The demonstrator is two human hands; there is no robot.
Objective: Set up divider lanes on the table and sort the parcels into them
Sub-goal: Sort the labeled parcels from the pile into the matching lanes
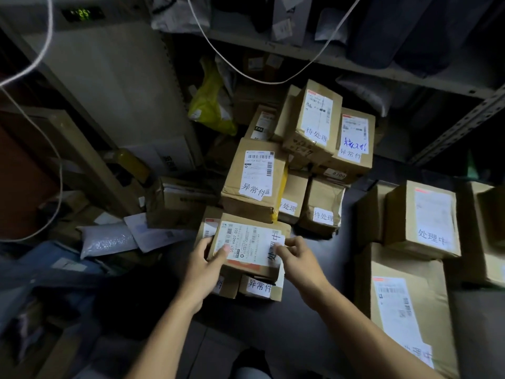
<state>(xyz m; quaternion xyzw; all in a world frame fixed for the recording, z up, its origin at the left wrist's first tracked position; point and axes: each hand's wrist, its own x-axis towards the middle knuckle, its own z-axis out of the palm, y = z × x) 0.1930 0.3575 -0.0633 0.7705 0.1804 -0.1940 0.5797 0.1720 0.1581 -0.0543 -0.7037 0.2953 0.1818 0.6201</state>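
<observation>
With my left hand and right hand both gripping the box, I'd lift straight up, sparing the stack.

The small box held in both hands carries a printed label reading "007-H407 051" and a handwritten slip "处理中". Under it a box is marked "异常件", as is the box behind. Farther off, boxes read "待处理" and "异常件". The right box reads "处理中". A far-left display shows green digits, unclear.
</observation>
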